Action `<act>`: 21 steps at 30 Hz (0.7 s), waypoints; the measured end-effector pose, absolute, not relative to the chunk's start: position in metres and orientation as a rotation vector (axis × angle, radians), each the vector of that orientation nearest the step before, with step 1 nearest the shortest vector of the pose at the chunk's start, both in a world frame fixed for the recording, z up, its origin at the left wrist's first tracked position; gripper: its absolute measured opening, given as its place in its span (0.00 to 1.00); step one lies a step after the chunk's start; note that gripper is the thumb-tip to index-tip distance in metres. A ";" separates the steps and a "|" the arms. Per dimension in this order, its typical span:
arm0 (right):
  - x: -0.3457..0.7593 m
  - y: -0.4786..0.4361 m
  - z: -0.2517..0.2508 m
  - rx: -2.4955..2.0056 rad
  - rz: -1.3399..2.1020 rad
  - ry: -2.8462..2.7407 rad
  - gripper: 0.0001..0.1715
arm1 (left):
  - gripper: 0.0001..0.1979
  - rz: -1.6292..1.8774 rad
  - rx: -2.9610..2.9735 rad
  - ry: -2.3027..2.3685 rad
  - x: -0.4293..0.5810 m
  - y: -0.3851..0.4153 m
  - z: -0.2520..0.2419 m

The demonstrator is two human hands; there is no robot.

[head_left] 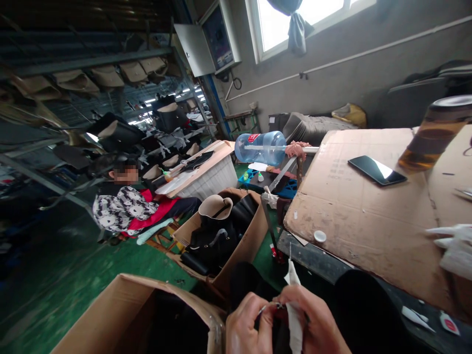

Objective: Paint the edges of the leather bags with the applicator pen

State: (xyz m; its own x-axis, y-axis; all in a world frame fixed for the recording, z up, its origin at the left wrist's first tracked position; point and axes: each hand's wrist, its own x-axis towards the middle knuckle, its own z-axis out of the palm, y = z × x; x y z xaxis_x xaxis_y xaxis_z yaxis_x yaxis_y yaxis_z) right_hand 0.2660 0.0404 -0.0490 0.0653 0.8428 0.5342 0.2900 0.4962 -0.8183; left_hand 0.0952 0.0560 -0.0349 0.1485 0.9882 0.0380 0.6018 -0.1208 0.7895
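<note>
My left hand (pixel 248 324) and my right hand (pixel 313 314) meet low in the view, above my dark-clothed lap. Thumb and fingers of the left hand pinch a small shiny metal piece (pixel 279 306), whose kind is too small to make out. A white strip (pixel 295 324), like tape or cloth, runs through the closed fingers of my right hand. At its top a thin pointed tip (pixel 290 251) sticks up. Fingers hide whatever else lies between the hands.
An open cardboard box (pixel 99 314) stands at lower left; another box (pixel 254 236) behind it holds black bags. On the cardboard-covered table (pixel 332 206) lie a phone (pixel 378 170), a bottle of brown liquid (pixel 431 132) and a white cap (pixel 320 236). A person (pixel 129 206) sits at left.
</note>
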 end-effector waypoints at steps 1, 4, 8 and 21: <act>0.266 0.043 -0.050 -1.064 0.543 -1.488 0.05 | 0.22 0.794 1.805 1.522 0.100 0.058 -0.035; 0.269 0.044 -0.054 -1.093 0.532 -1.512 0.06 | 0.24 0.801 1.799 1.503 0.110 0.063 -0.030; 0.274 0.038 -0.056 -1.032 0.514 -1.520 0.07 | 0.25 0.726 1.715 1.182 0.102 0.073 -0.007; 0.274 0.051 -0.064 -1.040 0.562 -1.387 0.04 | 0.44 0.506 1.480 0.673 0.089 0.109 -0.020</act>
State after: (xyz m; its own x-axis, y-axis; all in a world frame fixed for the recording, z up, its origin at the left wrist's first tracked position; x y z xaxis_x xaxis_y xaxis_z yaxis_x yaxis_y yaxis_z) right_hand 0.2739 0.0511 -0.0642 0.1573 0.8411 0.5175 0.2436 0.4748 -0.8457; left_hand 0.0886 0.1094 -0.0204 0.7236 0.6830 -0.0996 0.0943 0.0451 0.9945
